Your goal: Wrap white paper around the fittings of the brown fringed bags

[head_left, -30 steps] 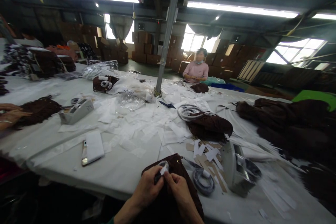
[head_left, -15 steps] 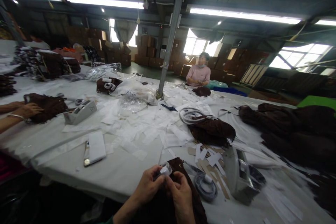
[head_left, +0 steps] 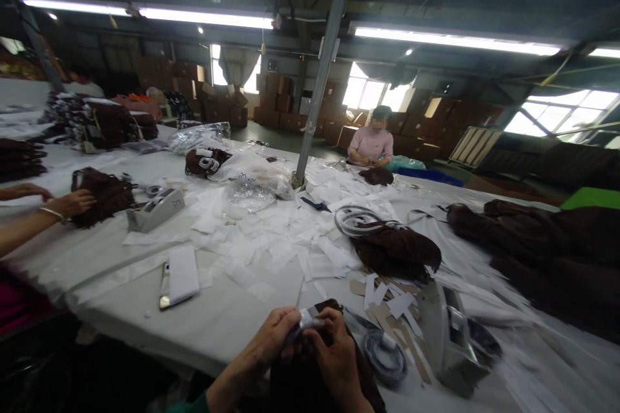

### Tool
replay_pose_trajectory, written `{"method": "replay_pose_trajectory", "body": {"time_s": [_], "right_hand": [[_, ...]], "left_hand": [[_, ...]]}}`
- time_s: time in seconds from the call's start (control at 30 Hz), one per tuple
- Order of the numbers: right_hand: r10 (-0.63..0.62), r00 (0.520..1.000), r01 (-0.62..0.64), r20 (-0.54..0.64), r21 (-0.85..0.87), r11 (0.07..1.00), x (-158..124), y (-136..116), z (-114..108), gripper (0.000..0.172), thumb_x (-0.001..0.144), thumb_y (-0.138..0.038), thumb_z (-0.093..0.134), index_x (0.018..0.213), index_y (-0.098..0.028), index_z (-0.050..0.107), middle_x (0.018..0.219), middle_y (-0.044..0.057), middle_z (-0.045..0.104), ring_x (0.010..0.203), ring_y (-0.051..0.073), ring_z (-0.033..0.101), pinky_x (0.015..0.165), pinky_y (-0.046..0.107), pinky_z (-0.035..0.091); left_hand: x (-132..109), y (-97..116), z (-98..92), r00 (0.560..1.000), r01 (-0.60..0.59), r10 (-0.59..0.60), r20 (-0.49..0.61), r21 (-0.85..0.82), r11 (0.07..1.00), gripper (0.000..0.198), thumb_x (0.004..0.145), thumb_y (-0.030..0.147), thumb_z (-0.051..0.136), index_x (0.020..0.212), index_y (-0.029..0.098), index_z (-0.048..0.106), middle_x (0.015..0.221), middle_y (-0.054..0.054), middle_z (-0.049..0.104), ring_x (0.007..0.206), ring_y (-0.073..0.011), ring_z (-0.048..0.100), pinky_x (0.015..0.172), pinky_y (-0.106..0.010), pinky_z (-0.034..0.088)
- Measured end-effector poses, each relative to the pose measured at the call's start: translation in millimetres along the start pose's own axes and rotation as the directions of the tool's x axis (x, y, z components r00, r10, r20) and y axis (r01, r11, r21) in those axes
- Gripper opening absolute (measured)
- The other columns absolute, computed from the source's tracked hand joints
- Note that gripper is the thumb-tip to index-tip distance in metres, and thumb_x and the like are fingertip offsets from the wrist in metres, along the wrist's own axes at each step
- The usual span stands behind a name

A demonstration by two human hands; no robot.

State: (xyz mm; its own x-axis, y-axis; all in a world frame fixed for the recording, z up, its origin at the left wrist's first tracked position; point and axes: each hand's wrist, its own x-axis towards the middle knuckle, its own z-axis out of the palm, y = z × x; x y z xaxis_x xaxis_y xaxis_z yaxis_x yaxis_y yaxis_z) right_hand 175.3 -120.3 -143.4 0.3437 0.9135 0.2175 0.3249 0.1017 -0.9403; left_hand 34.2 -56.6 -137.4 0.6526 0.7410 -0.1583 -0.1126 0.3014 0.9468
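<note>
At the table's near edge, my left hand (head_left: 272, 341) pinches one side of a small grey coil with a white band (head_left: 308, 319). The fingers of my right hand (head_left: 334, 350) press on the band's other side, and both hands partly hide the coil. Dark brown fabric (head_left: 300, 387) lies under my hands, its top corner showing behind the fingers. Just right of my right hand rests another grey coil (head_left: 385, 356) with a white band. Beyond it are white and tan paper strips (head_left: 392, 303) and a grey tape dispenser (head_left: 453, 342).
A phone under white paper (head_left: 180, 276) lies on the left. Behind it stands another tape dispenser (head_left: 157, 208). A co-worker's hands (head_left: 72, 203) touch brown fabric (head_left: 101, 197). Another person (head_left: 372, 142) sits across. A metal post (head_left: 320, 71) rises mid-table; brown bundles (head_left: 400, 248) lie right.
My right fingers have moved up over the white band and cover more of it. The co-worker's near hand at left has shifted along the brown fabric. The view has tilted slightly.
</note>
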Motion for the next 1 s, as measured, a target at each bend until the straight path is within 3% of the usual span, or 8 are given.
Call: {"method": "replay_pose_trajectory", "body": {"time_s": [0.1, 0.23, 0.4, 0.6, 0.7, 0.77, 0.9, 1.0], "right_hand": [[-0.057, 0.996, 0.063, 0.063, -0.086, 0.994, 2.0, 1.3, -3.2, 0.022, 0.081, -0.029, 0.059, 0.099, -0.022, 0.051, 0.082, 0.002, 0.069, 0.075, 0.019, 0.067, 0.067, 0.027, 0.052], [-0.094, 0.988, 0.108, 0.126, -0.111, 0.988, 1.5, -4.2, -4.3, 0.025, 0.084, -0.027, 0.056, 0.108, -0.021, 0.050, 0.090, 0.003, 0.068, 0.082, 0.018, 0.066, 0.075, 0.027, 0.051], [-0.037, 0.981, 0.044, 0.189, -0.030, 0.999, 0.7, -14.2, -4.4, 0.039, 0.081, -0.021, 0.056, 0.118, -0.022, 0.046, 0.098, 0.002, 0.065, 0.085, 0.017, 0.063, 0.077, 0.026, 0.050], [-0.010, 0.967, 0.034, 0.255, -0.087, 0.996, -5.3, -24.0, -7.3, 0.031, 0.078, -0.012, 0.047, 0.107, -0.020, 0.054, 0.093, 0.002, 0.064, 0.083, 0.017, 0.062, 0.075, 0.026, 0.049], [-0.097, 0.940, 0.147, 0.328, -0.130, 0.981, -7.0, -36.9, -12.0, 0.038, 0.071, -0.010, 0.052, 0.107, -0.020, 0.058, 0.111, 0.006, 0.062, 0.105, 0.022, 0.058, 0.093, 0.032, 0.044], [-0.108, 0.915, 0.174, 0.390, -0.139, 0.975, -6.4, -44.8, -14.5, 0.044, 0.069, -0.012, 0.058, 0.112, -0.021, 0.060, 0.119, 0.007, 0.061, 0.112, 0.025, 0.055, 0.098, 0.035, 0.042], [0.005, 0.853, 0.087, 0.522, -0.152, 0.985, -5.1, -44.5, -11.7, 0.032, 0.069, -0.018, 0.065, 0.100, -0.022, 0.068, 0.094, 0.002, 0.071, 0.084, 0.022, 0.066, 0.074, 0.027, 0.050], [0.007, 0.871, 0.092, 0.491, -0.177, 0.980, -8.2, -31.3, -3.5, 0.024, 0.072, -0.017, 0.062, 0.094, -0.021, 0.070, 0.087, 0.002, 0.073, 0.077, 0.022, 0.067, 0.069, 0.026, 0.049]], "left_hand": [[1.0, -1.5, -1.3, 1.000, 0.009, -0.009, 0.003, -0.001, 1.000, 0.042, 0.087, 0.054, 0.040, 0.079, 0.015, 0.054, 0.049, 0.002, 0.054, 0.034, -0.0075, 0.037, 0.034, -0.018, 0.024], [2.0, -2.5, -2.4, 1.000, 0.007, -0.007, 0.027, -0.014, 1.000, 0.038, 0.087, 0.053, 0.037, 0.086, 0.017, 0.049, 0.049, 0.003, 0.053, 0.034, -0.0072, 0.037, 0.034, -0.017, 0.022], [-3.4, 2.6, -1.7, 0.997, 0.043, -0.045, 0.067, 0.034, 0.998, 0.038, 0.085, 0.054, 0.039, 0.101, 0.020, 0.039, 0.048, 0.006, 0.052, 0.033, -0.0079, 0.034, 0.034, -0.017, 0.018], [-10.2, 7.4, -5.7, 0.982, 0.032, -0.054, 0.179, 0.123, 0.992, 0.054, 0.084, 0.055, 0.047, 0.122, 0.019, 0.033, 0.052, 0.006, 0.052, 0.037, -0.0092, 0.040, 0.036, -0.017, 0.022], [-8.5, 3.6, -9.3, 0.975, 0.012, -0.044, 0.218, 0.145, 0.989, 0.060, 0.083, 0.049, 0.054, 0.129, 0.019, 0.031, 0.057, 0.006, 0.053, 0.038, -0.0081, 0.039, 0.039, -0.018, 0.026], [-7.4, 2.0, -10.4, 0.974, -0.036, -0.003, 0.225, 0.169, 0.985, 0.062, 0.079, 0.044, 0.062, 0.129, 0.020, 0.035, 0.072, 0.002, 0.059, 0.048, -0.0093, 0.047, 0.046, -0.020, 0.035], [-8.1, 2.0, -8.7, 0.965, -0.151, 0.096, 0.244, 0.219, 0.964, 0.066, 0.072, 0.036, 0.070, 0.130, 0.021, 0.042, 0.101, -0.006, 0.062, 0.085, -0.0193, 0.058, 0.071, -0.028, 0.046], [-7.7, -0.6, -7.0, 0.973, -0.160, 0.103, 0.207, 0.277, 0.947, 0.063, 0.078, 0.040, 0.065, 0.132, 0.019, 0.042, 0.090, -0.004, 0.063, 0.078, -0.0183, 0.058, 0.066, -0.026, 0.045]]}}
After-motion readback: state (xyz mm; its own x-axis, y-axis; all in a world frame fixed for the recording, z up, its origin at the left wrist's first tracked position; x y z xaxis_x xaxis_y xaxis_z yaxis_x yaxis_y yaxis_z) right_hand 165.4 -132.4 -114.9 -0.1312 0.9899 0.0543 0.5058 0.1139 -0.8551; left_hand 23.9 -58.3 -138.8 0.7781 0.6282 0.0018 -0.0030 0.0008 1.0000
